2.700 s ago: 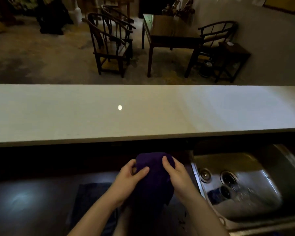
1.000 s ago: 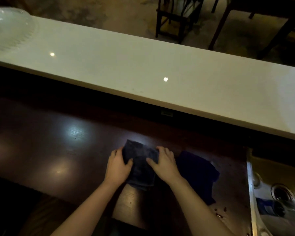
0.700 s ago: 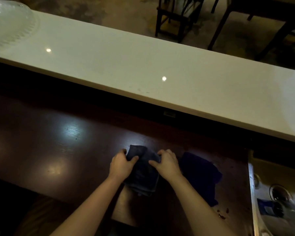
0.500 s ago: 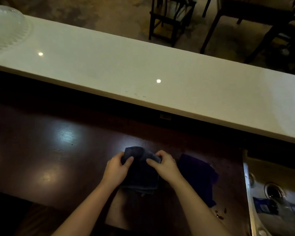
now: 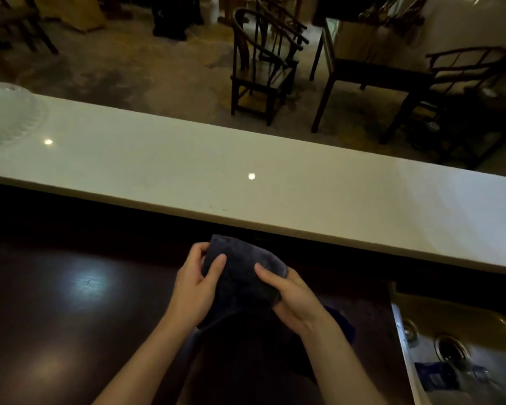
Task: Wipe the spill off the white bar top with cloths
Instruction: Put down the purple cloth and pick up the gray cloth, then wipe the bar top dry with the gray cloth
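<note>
I hold a dark grey cloth (image 5: pixel 241 270) in both hands above the dark lower counter (image 5: pixel 70 302), just below the near edge of the white bar top (image 5: pixel 275 182). My left hand (image 5: pixel 195 285) grips its left side and my right hand (image 5: pixel 289 296) grips its right side. A purple cloth (image 5: pixel 343 323) lies on the counter behind my right forearm, mostly hidden. Faint small specks (image 5: pixel 216 207) mark the bar top near its front edge; no clear spill shows in the dim light.
A steel sink (image 5: pixel 462 355) sits at the lower right with a bottle inside. A clear glass dish (image 5: pixel 9 115) rests on the bar top's far left. Beyond the bar stand wooden chairs (image 5: pixel 263 68) and a dark table (image 5: pixel 371 62).
Earlier I held the purple cloth, then set it down and took up the grey cloth. Both hands have now raised the grey cloth off the counter toward the bar top edge; the view tilted up.
</note>
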